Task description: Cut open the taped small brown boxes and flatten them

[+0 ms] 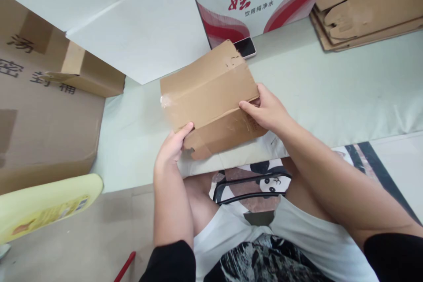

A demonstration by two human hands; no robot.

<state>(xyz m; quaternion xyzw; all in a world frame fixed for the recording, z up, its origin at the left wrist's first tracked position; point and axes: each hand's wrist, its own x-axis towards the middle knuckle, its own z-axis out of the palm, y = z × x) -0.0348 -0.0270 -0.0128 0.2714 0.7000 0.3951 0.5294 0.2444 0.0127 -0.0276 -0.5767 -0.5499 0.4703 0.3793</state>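
Counter (346,83), draped in pale green cloth, spread beneath the work, with a white carton (257,0) printed in red standing along its far side and flat brown cardboard (370,9) lying at the far right. Smaller than these was the creased cardboard piece (211,97), held over the near part of the counter; whether its underside touched the cloth could not be told. It looked light and dry, stiff across each panel but ready to bend along its creases, with little risk of slipping. Its frayed far right corner would probably tear further if pulled, so the firmer hold seemed to be at the side edges, beside the fold, with thumbs above and fingers below.

Both hands were there already. The right hand (269,105) pinched the right edge, thumb on top and the piece lying to its left; the left hand (173,145) gripped the near left corner, thumb on the upper face, with most of the piece beyond it and to its right. Smallest was a dark-screened phone (246,47), just past the frayed corner and partly hidden by the cardboard.
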